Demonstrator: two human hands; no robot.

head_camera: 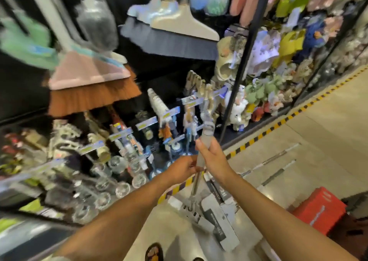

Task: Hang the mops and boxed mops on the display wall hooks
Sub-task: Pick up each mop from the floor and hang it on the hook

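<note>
Floor [322, 141] open; left hand [184, 170], right hand [214, 158] grip mop [207, 130].

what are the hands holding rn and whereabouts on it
Both hold one mop near the top of its handle: the right hand grips the grey grip, and the left hand holds the handle just below it.

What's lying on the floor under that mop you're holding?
Grey and white boxed mops lie heaped under the mop, with a red box beside them. The mop's lower end is lost among them; the floor beneath the heap is covered.
</note>
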